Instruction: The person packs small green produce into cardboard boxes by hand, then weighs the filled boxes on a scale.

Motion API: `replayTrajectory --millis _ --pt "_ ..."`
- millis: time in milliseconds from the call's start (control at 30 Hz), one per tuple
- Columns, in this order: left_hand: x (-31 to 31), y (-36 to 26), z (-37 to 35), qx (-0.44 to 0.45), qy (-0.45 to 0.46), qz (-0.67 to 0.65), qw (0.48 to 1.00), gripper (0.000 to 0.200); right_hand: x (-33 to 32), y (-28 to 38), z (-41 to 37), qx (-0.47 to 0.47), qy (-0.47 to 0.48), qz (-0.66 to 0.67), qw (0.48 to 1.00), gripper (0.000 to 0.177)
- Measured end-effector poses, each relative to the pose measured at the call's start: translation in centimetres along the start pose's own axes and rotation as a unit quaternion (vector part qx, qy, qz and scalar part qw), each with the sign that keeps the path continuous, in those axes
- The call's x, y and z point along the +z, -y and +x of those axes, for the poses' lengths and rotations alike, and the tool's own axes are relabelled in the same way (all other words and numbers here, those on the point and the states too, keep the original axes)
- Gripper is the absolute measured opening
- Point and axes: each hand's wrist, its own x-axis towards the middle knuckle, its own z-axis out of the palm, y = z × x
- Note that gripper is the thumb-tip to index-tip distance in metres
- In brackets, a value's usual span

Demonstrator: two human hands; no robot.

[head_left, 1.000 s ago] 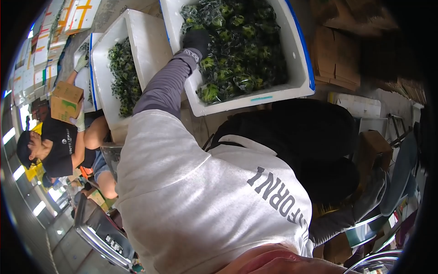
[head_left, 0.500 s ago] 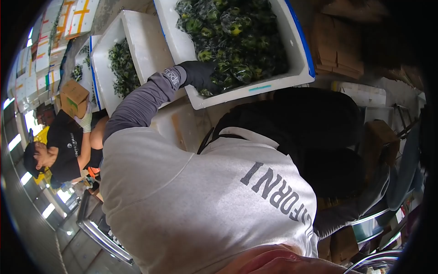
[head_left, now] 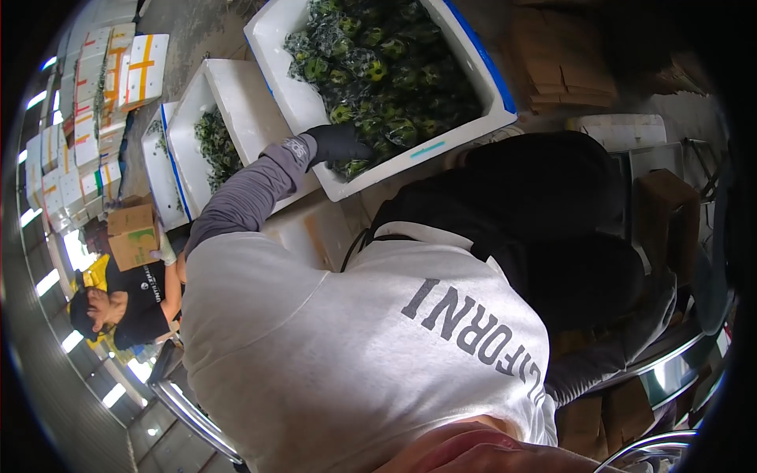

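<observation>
My left hand (head_left: 339, 145), in a black glove, is inside the near corner of a white foam box (head_left: 347, 188). Its fingers look closed beside plastic-wrapped green produce (head_left: 388, 130), and what they hold cannot be made out. The produce covers the bottom of the box. My right arm (head_left: 587, 382), in a grey sleeve, reaches to the right past my dark-clothed legs. Shadow hides the fingers of my right hand.
More foam boxes with greens (head_left: 217, 150) stand on the left. Behind them, a person (head_left: 142, 296) holds a cardboard box (head_left: 132, 236). Stacked white boxes (head_left: 95, 102) are farther back. Brown cardboard (head_left: 560, 59) lies at the upper right, with another cardboard box (head_left: 670, 225) on the right.
The view has shifted, so the large foam box sits slightly farther left. My left hand stays at its near corner. The other person and the cardboard box appear lower.
</observation>
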Motion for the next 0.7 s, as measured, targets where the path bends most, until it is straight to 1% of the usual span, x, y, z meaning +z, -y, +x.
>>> replayTrajectory --millis 67,100,167,200,233,267,300,333,367,400,467,500,533,600,633,700 --pt "-1.0 2.3 -0.1 0.075 0.061 -0.158 0.983 0.058 -0.2 -0.1 -0.4 0.018 -0.017 -0.004 1.000 0.039" --pt "-0.2 3.9 1.2 0.125 0.065 -0.418 0.898 0.047 -0.3 -0.2 -0.5 0.027 -0.024 -0.006 0.999 0.039" --pt "-2.2 0.4 -1.7 0.240 -0.100 -0.324 0.910 0.056 -1.5 -1.7 -0.2 0.021 -0.026 0.001 0.999 0.039" --pt "-3.0 -1.0 -2.3 0.220 -0.148 -0.366 0.892 0.064 -1.9 -2.2 0.0 0.016 -0.027 0.004 0.999 0.040" --pt "-4.4 -0.5 -0.9 0.190 -0.237 -0.240 0.922 0.072 -1.6 -2.1 0.0 0.032 -0.034 0.024 0.999 0.039" --pt "-6.5 0.3 1.4 0.157 -0.319 -0.108 0.928 0.080 -1.4 -1.9 -0.1 0.047 -0.042 0.044 0.997 0.039" --pt "-8.0 1.0 3.4 0.092 -0.419 -0.044 0.902 0.083 -1.2 -1.8 -0.2 0.062 -0.052 0.064 0.995 0.039" --pt "-9.6 2.1 5.8 0.026 -0.511 0.021 0.859 0.086 -1.3 -1.7 -0.3 0.062 -0.056 0.065 0.994 0.039" --pt "-11.7 5.0 9.5 0.035 -0.527 -0.014 0.849 0.087 -1.2 -1.7 -0.6 0.062 -0.059 0.063 0.994 0.039" --pt "-11.8 5.4 11.3 -0.006 -0.514 -0.038 0.857 0.084 -1.1 -1.7 -0.8 0.057 -0.062 0.054 0.995 0.039" --pt "-12.7 4.0 14.0 -0.086 -0.490 -0.088 0.863 0.079 -0.9 -1.9 -1.2 0.054 -0.063 0.041 0.996 0.039" --pt "-12.1 0.2 11.9 -0.149 -0.490 -0.094 0.854 0.072 -0.6 -1.9 -1.5 0.053 -0.066 0.038 0.996 0.039" --pt "-11.7 -1.8 10.5 -0.079 -0.443 -0.084 0.889 0.069 -0.5 -1.8 -1.6 0.053 -0.067 0.029 0.996 0.039" --pt "-11.4 -3.7 9.2 0.060 -0.340 -0.063 0.936 0.063 -0.6 -1.6 -1.6 0.057 -0.067 0.015 0.996 0.039" --pt "-11.4 -3.0 10.2 0.136 -0.352 -0.082 0.922 0.063 -0.5 -1.5 -1.5 0.058 -0.066 0.007 0.996 0.039" --pt "-11.6 -1.4 13.2 0.290 -0.373 -0.117 0.874 0.064 -0.2 -1.2 -1.6 0.057 -0.067 -0.007 0.996 0.039"
